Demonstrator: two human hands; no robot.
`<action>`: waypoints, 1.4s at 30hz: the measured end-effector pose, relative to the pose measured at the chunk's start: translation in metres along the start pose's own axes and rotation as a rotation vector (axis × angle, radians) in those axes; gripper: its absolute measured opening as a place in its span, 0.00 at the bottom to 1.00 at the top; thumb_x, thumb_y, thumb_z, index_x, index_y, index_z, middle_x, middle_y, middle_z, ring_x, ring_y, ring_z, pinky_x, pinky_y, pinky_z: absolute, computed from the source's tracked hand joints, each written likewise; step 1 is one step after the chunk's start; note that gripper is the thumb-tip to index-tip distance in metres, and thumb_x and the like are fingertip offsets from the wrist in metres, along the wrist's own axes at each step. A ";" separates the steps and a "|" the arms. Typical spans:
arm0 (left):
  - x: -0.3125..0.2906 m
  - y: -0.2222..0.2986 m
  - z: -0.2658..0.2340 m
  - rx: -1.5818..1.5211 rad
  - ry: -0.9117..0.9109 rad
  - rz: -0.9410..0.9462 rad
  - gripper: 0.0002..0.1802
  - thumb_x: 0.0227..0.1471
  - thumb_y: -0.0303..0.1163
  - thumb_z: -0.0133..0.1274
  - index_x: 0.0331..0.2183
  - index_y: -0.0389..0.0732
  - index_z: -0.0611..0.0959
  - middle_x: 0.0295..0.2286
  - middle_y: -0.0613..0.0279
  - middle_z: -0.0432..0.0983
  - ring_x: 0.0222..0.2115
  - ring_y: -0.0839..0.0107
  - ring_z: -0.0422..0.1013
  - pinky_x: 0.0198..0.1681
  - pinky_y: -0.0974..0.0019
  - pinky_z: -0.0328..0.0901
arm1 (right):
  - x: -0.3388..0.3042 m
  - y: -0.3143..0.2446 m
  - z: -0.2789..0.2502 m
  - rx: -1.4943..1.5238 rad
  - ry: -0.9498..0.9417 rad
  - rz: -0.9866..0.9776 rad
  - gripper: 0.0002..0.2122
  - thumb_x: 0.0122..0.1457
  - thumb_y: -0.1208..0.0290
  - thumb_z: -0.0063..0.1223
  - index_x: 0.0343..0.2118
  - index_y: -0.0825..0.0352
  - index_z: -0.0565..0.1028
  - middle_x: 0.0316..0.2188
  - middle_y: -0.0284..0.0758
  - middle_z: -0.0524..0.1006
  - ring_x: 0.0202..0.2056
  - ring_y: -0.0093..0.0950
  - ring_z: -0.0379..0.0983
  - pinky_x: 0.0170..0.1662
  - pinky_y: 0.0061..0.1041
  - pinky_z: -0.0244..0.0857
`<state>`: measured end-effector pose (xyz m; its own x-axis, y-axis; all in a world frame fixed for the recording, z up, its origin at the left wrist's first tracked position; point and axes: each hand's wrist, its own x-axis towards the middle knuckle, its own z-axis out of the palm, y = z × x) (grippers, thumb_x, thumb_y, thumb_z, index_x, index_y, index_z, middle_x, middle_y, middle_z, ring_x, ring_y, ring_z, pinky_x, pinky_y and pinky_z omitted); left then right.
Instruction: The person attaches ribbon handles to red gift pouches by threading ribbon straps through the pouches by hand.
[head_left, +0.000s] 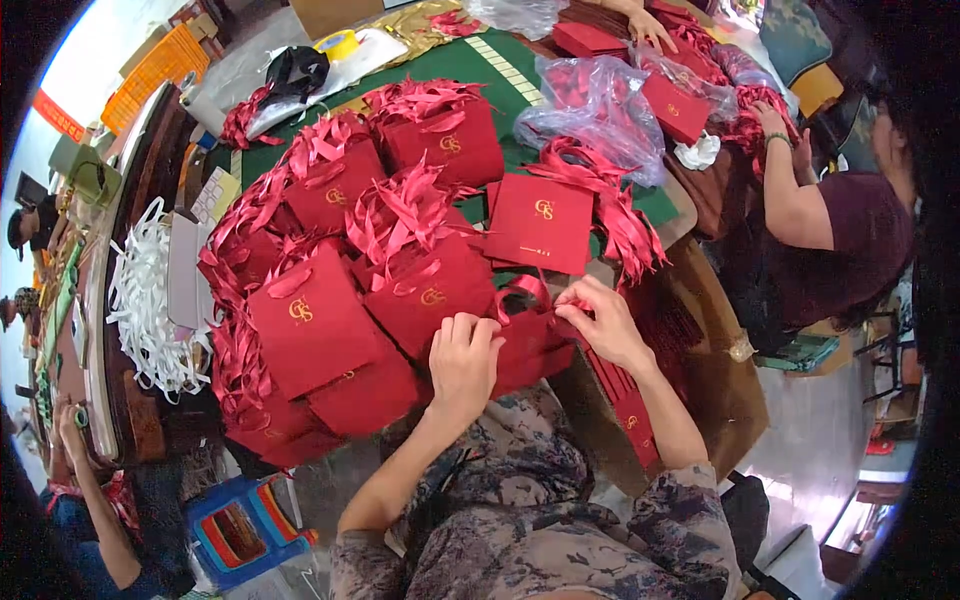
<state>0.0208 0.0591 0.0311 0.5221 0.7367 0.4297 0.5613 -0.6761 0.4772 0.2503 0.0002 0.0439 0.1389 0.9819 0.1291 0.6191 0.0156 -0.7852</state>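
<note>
A red gift bag (540, 350) with a glossy ribbon handle (524, 290) is in front of me, partly covered by my hands. My left hand (465, 358) is closed at the bag's upper left edge, its fingers curled; the exact grip is partly hidden. Thumb and fingers of my right hand (606, 320) pinch the ribbon on the other side. Just beyond lies a flat red bag (540, 224) with a gold emblem, ribbons trailing to its right. Stacks of similar red bags (312, 322) with bunched ribbons fill the table to my left.
White ribbon strips (155, 310) hang in a heap at the left. Clear plastic bags (598, 110) lie at the far side of the green table (510, 85). A co-worker (835, 220) handles red bags at right; another person's arm (100, 500) shows lower left, near a blue stool (240, 535).
</note>
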 end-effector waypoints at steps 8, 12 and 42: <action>0.012 -0.002 0.000 -0.058 -0.058 -0.010 0.09 0.46 0.27 0.61 0.30 0.41 0.77 0.28 0.57 0.71 0.31 0.54 0.69 0.35 0.54 0.66 | -0.023 -0.039 0.024 -0.028 0.125 -0.118 0.13 0.56 0.79 0.60 0.45 0.62 0.81 0.32 0.35 0.73 0.30 0.30 0.72 0.34 0.25 0.67; 0.018 -0.005 -0.003 -0.093 -0.156 -0.036 0.05 0.50 0.27 0.57 0.30 0.40 0.77 0.26 0.56 0.73 0.30 0.53 0.71 0.35 0.53 0.66 | -0.024 -0.039 0.048 0.050 0.115 -0.009 0.08 0.53 0.76 0.64 0.36 0.69 0.79 0.31 0.36 0.78 0.30 0.28 0.76 0.33 0.26 0.69; 0.014 0.005 -0.009 -0.293 -0.159 -0.101 0.02 0.52 0.24 0.56 0.31 0.38 0.81 0.24 0.57 0.75 0.27 0.59 0.71 0.32 0.59 0.67 | -0.017 -0.038 0.055 0.266 0.047 0.164 0.07 0.51 0.78 0.63 0.28 0.70 0.73 0.24 0.35 0.78 0.26 0.22 0.74 0.30 0.24 0.67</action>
<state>0.0250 0.0660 0.0468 0.5801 0.7737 0.2548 0.4189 -0.5516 0.7213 0.1818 -0.0065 0.0385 0.2597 0.9656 0.0110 0.3629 -0.0870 -0.9278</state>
